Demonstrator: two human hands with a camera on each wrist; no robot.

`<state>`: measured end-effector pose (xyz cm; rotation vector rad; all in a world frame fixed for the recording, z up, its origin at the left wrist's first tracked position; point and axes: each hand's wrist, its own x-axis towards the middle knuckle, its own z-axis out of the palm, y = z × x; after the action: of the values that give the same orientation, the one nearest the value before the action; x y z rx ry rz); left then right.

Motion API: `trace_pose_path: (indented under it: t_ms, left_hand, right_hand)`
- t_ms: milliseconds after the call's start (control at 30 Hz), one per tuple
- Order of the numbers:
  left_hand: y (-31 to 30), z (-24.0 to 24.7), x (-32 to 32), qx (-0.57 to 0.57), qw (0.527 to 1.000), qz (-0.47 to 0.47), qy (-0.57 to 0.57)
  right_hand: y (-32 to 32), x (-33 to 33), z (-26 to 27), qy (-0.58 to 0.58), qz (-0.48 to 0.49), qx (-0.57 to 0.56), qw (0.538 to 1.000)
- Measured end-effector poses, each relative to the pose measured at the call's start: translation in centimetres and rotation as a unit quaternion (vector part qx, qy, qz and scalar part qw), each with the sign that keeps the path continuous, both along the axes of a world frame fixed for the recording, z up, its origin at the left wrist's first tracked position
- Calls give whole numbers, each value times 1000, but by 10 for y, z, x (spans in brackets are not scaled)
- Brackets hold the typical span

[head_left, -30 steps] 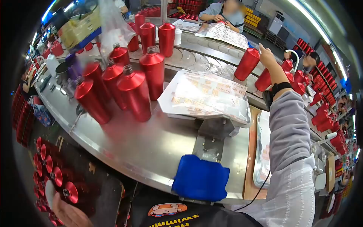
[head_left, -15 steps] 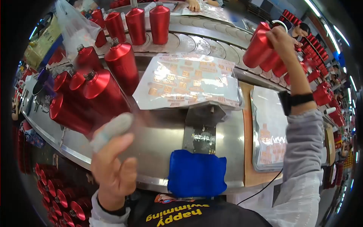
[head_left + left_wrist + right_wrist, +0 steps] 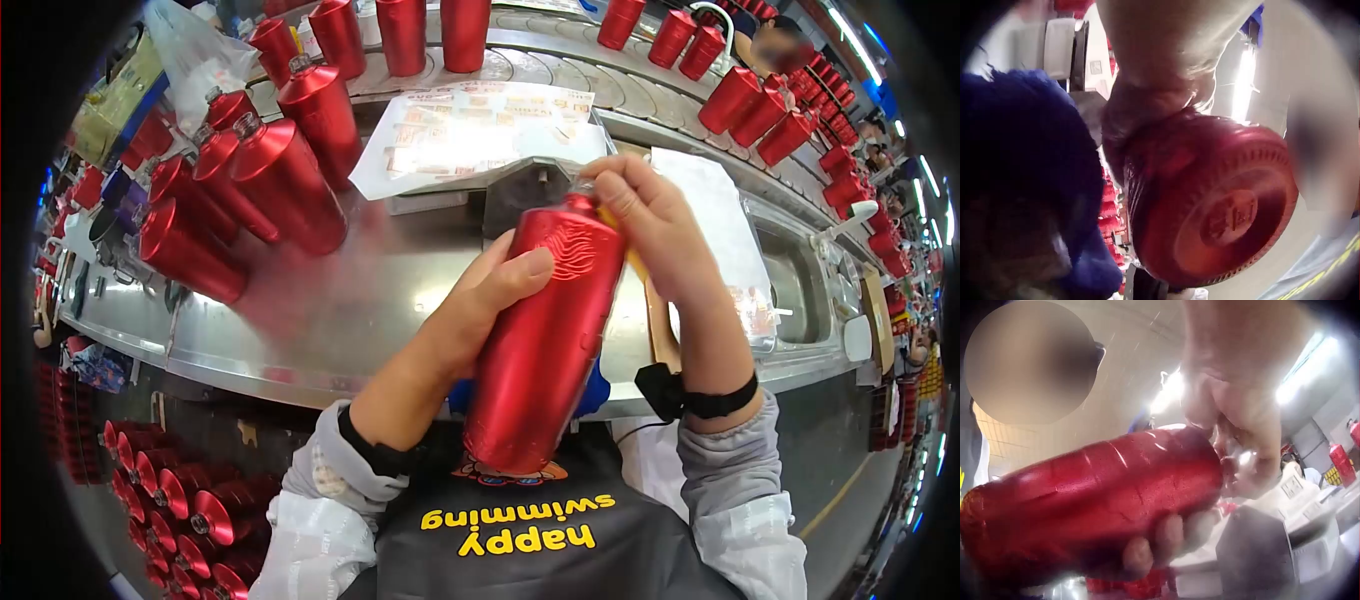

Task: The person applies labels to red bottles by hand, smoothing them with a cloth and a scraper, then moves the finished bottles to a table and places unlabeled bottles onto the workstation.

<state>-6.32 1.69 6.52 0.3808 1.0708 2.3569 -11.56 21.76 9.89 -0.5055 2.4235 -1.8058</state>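
Observation:
A red glossy bottle (image 3: 545, 330) with raised wavy lines near its shoulder is tilted in front of my apron, base toward me. My left hand (image 3: 480, 300) grips its body, thumb across the front and fingers behind; in the right wrist view left fingertips (image 3: 1169, 534) curl round the underside. My right hand (image 3: 650, 220) pinches the bottle's neck, which its fingers partly cover. A bit of yellow shows beside these fingers. In the left wrist view the round base (image 3: 1232, 215) of the bottle faces the camera, with a ridged rim and an embossed centre.
Several red bottles (image 3: 285, 185) stand on the metal table (image 3: 300, 340) at left. Printed sheets (image 3: 450, 135) lie on a raised stand ahead. A conveyor (image 3: 540, 75) carrying bottles runs behind. Blue cloth (image 3: 595, 390) is partly hidden beneath the bottle. More bottles (image 3: 180, 500) sit low at left.
My right hand has brought a red bottle from the conveyor at right to the middle. My left hand has risen from the lower left and now grips its body.

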Motion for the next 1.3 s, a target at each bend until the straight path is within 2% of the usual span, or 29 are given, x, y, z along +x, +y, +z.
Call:
trace_pose_path:
  t_ms: [33, 67, 167, 400, 433, 500, 567, 633, 667, 800, 900, 1033, 1067, 1167, 1300]
  left_hand:
    - [-4, -6, 5, -22, 999, 5, -25]
    - [-7, -10, 8, -41, 998, 13, -51]
    - [-5, -15, 0, -49, 995, 19, -81]
    - [4, -25, -27, -122, 984, 115, -53]
    - [6, -28, -27, -165, 972, 170, -12]
    - [12, -35, -21, -243, 930, 267, 69]
    - [9, -22, -5, -272, 921, 266, 90]
    - [8, -24, 5, -296, 899, 280, 161]
    - [8, -30, 8, -306, 891, 271, 197]
    - [15, -33, 15, -244, 924, 254, 150]
    - [15, -33, 14, -231, 928, 251, 149]
    - [14, -38, 14, -244, 919, 260, 165]
    - [14, -37, 14, -242, 920, 262, 161]
    - [16, -35, 15, -237, 923, 264, 146]
    - [17, -33, 15, -230, 928, 256, 140]
  right_hand:
    - [-2, 7, -18, -3, -28, -28, 999]
    - [0, 12, -25, -37, -35, 15, 999]
    - [7, 20, -35, -21, -32, 80, 996]
    - [66, 17, -23, 7, -70, 116, 991]
    - [83, 16, -23, 27, -81, 124, 989]
    - [128, 12, -24, 75, -123, 214, 966]
    - [189, 3, -34, 118, -149, 368, 910]
    - [236, -2, -48, 64, -140, 512, 845]
    - [253, -3, -60, 46, -136, 536, 832]
    - [241, -10, -83, 18, -65, 501, 863]
    - [232, -18, -93, 33, -43, 520, 852]
    - [245, -32, -75, -12, -39, 669, 742]
    - [272, -42, -91, -12, -86, 630, 771]
    - [279, -45, -75, -53, -193, 681, 704]
    - [335, -67, -87, 1, -189, 663, 725]
